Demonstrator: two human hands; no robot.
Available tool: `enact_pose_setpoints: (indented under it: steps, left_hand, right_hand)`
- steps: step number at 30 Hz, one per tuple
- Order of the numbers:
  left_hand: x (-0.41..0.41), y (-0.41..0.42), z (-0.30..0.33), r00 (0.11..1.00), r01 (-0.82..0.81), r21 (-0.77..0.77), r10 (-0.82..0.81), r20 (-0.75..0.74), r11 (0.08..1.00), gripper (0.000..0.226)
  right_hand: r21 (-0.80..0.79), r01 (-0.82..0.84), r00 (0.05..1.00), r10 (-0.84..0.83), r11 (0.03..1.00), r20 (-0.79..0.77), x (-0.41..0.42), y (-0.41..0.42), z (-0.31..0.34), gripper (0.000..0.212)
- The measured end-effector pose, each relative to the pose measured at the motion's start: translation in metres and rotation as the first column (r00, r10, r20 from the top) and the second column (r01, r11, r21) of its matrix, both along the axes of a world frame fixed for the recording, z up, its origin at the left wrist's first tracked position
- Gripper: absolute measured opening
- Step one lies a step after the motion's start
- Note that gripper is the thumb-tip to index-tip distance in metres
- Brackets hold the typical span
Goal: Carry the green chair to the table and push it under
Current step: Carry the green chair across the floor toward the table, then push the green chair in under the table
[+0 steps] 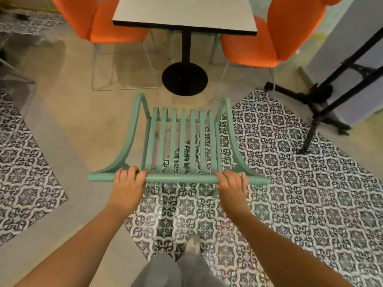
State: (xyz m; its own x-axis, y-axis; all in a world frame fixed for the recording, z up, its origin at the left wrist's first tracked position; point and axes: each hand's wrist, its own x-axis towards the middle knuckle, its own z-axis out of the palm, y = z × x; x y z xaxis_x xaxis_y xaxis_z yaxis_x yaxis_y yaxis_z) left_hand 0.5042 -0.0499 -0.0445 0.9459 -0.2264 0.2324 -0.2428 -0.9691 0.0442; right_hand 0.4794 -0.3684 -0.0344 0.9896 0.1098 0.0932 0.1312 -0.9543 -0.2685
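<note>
The green chair, slatted metal with curved armrests, is right in front of me, seen from above. Its top rail runs left to right below the slats. My left hand grips that rail toward its left end, and my right hand grips it toward its right end. The white-topped table with a black pedestal and round black base stands just beyond the chair's front edge. The chair's seat faces the table's near side. The chair's legs are hidden below it.
Two orange chairs flank the table, one at the left and one at the right. A black metal stand leans at the right. Patterned tile covers the floor under and right of me; plain concrete lies toward the table.
</note>
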Motion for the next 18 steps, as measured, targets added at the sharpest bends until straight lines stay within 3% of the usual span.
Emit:
enact_pose_setpoints:
  steps: [2, 4, 18]
  left_hand:
    - [0.026, 0.002, 0.002, 1.0, 0.016, 0.005, -0.016, -0.02, 1.0, 0.02]
    - [0.053, 0.002, 0.005, 0.999, 0.032, 0.007, -0.031, -0.025, 0.999, 0.025]
    - [0.306, 0.017, 0.012, 0.991, 0.048, 0.076, -0.038, -0.126, 0.996, 0.03]
  right_hand:
    - [0.071, -0.025, 1.0, 0.025, 0.997, -0.005, 0.023, -0.006, -0.003, 0.035]
    - [0.065, -0.062, 0.998, 0.062, 0.996, 0.001, 0.048, -0.013, -0.007, 0.032]
    - [0.002, -0.05, 0.998, 0.051, 0.999, -0.034, 0.292, 0.005, -0.002, 0.038]
